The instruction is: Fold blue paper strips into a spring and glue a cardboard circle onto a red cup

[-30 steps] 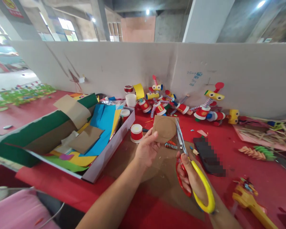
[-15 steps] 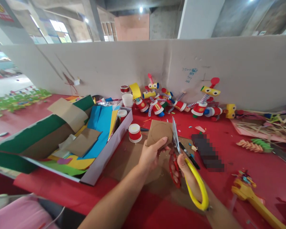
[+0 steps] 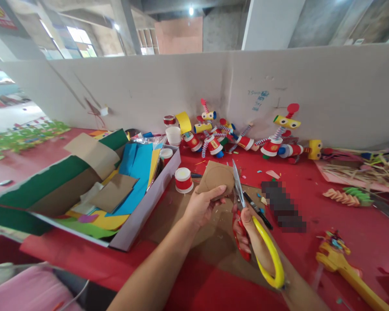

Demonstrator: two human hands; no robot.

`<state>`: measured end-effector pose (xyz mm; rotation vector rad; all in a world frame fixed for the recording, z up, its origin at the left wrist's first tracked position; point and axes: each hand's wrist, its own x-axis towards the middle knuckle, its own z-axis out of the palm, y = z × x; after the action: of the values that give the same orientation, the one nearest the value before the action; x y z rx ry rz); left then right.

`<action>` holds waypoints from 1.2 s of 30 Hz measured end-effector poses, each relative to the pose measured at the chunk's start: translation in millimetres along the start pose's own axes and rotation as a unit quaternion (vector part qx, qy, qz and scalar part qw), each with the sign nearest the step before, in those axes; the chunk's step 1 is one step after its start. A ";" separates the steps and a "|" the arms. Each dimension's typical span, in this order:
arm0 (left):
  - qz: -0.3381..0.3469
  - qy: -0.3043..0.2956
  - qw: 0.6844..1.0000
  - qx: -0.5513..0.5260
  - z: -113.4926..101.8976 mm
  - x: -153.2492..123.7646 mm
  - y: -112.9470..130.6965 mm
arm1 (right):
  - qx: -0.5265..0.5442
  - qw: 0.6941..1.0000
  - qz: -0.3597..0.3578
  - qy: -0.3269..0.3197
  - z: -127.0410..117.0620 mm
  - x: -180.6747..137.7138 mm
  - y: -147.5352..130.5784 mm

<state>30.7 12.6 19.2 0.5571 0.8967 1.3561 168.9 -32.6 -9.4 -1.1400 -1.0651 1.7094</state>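
Observation:
My left hand [image 3: 202, 205] pinches a piece of brown cardboard [image 3: 215, 175] by its lower edge, thumb on top. A round outline is drawn on the cardboard, and its right side looks cut to a curve. My right hand [image 3: 246, 229] grips scissors [image 3: 238, 183] with one yellow and one red handle. The scissor blades point away from me and stand slightly apart, just right of the cardboard edge. Below the hands lies a larger brown cardboard sheet [image 3: 168, 216]. A red-and-white paper cup [image 3: 183, 180] stands upside down left of the cardboard piece.
An open box [image 3: 129, 235] of coloured paper and card stands at left. Several paper-cup figures [image 3: 272, 144] line the back wall. A black pen [image 3: 257, 207], a blurred dark object [image 3: 282, 205] and a yellow glue gun [image 3: 346, 268] lie to the right.
The scissors have shifted slightly left at the tips, and the red handle has moved toward the yellow one. The cardboard has tilted a little in my left hand.

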 end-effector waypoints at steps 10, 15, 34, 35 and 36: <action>-0.024 0.000 1.000 0.012 -3.6 3.2 7.3 | -0.026 0.999 0.028 -0.009 -2.2 -1.4 -4.9; -0.030 -0.007 0.999 0.012 -7.0 4.5 11.7 | -0.046 0.999 0.011 -0.010 -1.6 -5.5 -10.6; -0.072 -0.032 0.994 0.077 -22.6 9.6 33.5 | -0.100 0.994 0.029 -0.035 -6.8 -10.6 -15.2; -0.074 -0.025 0.995 0.069 -20.8 9.2 31.1 | -0.102 0.994 0.026 -0.034 -6.0 -10.6 -15.6; -0.072 -0.015 0.996 0.055 -17.8 8.3 27.2 | -0.104 0.994 0.022 -0.029 -4.9 -10.5 -15.7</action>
<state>0.1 22.5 28.9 0.5841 0.9727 1.1713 178.9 -36.2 6.9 -1.2560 -1.2870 1.7048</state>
